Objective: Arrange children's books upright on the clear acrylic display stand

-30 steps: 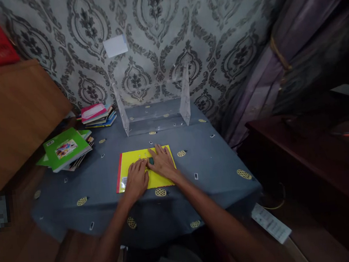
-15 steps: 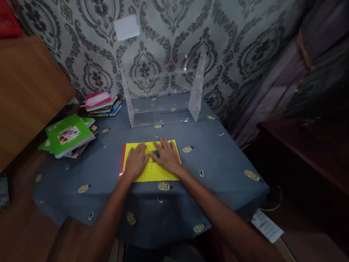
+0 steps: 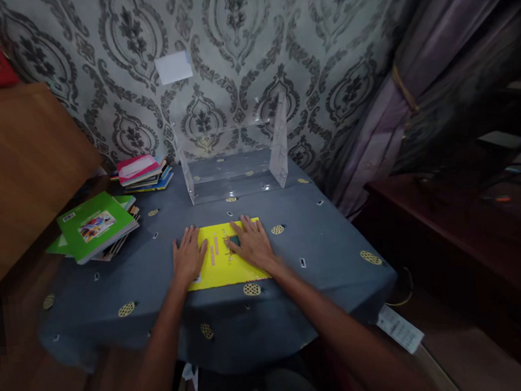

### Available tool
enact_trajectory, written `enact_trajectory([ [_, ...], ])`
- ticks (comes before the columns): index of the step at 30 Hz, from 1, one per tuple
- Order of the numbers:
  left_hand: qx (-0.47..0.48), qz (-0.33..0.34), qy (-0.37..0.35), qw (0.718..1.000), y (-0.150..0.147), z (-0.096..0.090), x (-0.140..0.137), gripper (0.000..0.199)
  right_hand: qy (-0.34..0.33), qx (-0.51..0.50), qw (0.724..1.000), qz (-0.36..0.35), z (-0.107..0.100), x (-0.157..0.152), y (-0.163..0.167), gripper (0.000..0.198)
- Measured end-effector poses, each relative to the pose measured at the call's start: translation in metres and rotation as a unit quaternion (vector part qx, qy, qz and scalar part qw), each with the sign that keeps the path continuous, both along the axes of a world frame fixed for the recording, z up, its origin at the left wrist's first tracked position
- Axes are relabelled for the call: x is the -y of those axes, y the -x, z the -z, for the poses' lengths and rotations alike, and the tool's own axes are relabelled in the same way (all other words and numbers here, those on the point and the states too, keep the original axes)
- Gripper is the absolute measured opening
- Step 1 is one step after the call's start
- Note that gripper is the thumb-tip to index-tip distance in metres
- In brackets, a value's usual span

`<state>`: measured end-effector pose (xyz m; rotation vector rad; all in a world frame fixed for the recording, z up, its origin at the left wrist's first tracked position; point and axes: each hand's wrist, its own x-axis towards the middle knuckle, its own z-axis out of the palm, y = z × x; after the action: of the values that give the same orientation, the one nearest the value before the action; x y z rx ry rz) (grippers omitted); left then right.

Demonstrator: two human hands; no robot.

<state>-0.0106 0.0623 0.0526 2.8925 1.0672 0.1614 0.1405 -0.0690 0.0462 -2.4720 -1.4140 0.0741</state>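
A yellow book (image 3: 224, 269) lies flat near the front of the table, its cover showing small pink lettering and a dark green picture. My left hand (image 3: 189, 256) rests over the book's left edge with fingers stretched out. On the right part of the cover lies my right hand (image 3: 252, 244), palm down, fingers spread, partly hiding the green picture. Neither hand grips anything.
A clear acrylic rack (image 3: 230, 167) stands at the back of the table. To the left are a stack topped by a green book (image 3: 100, 223) and a smaller stack with a pink book (image 3: 139, 169). A dark red cabinet (image 3: 459, 244) stands at the right.
My left hand has slid left across the cover to the book's left edge, uncovering the pink lettering. My right hand stays on the book. The camera view has shifted slightly.
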Motion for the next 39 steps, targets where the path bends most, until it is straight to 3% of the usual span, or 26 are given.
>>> enact_trajectory([
  [9, 0.045, 0.018, -0.008, 0.999, 0.003, 0.008, -0.004, 0.052, 0.009, 0.014, 0.999, 0.049, 0.009, 0.035, -0.013, 0.064],
  [15, 0.023, 0.026, -0.019, 0.999, -0.001, 0.0, -0.001, 0.053, 0.003, 0.02, 0.999, 0.051, 0.015, 0.039, -0.015, 0.064],
  [19, -0.007, 0.087, -0.012, 0.996, -0.018, -0.001, 0.013, 0.052, 0.001, 0.024, 0.998, 0.05, 0.016, 0.037, -0.014, 0.064],
  [23, 0.004, 0.192, 0.019, 0.981, -0.035, 0.008, 0.052, 0.052, 0.008, 0.025, 0.998, 0.055, 0.017, 0.038, -0.013, 0.06],
  [27, 0.031, 0.249, 0.037, 0.967, -0.028, 0.014, 0.076, 0.054, 0.01, 0.037, 0.998, 0.052, 0.018, 0.039, -0.013, 0.057],
  [31, 0.03, 0.22, 0.046, 0.974, -0.003, 0.011, 0.06, 0.051, -0.001, 0.054, 0.998, 0.039, 0.02, 0.04, -0.014, 0.056],
  [39, 0.027, 0.082, 0.064, 0.994, 0.037, 0.002, 0.014, 0.051, -0.018, 0.069, 0.997, 0.02, 0.028, 0.043, -0.02, 0.059],
])
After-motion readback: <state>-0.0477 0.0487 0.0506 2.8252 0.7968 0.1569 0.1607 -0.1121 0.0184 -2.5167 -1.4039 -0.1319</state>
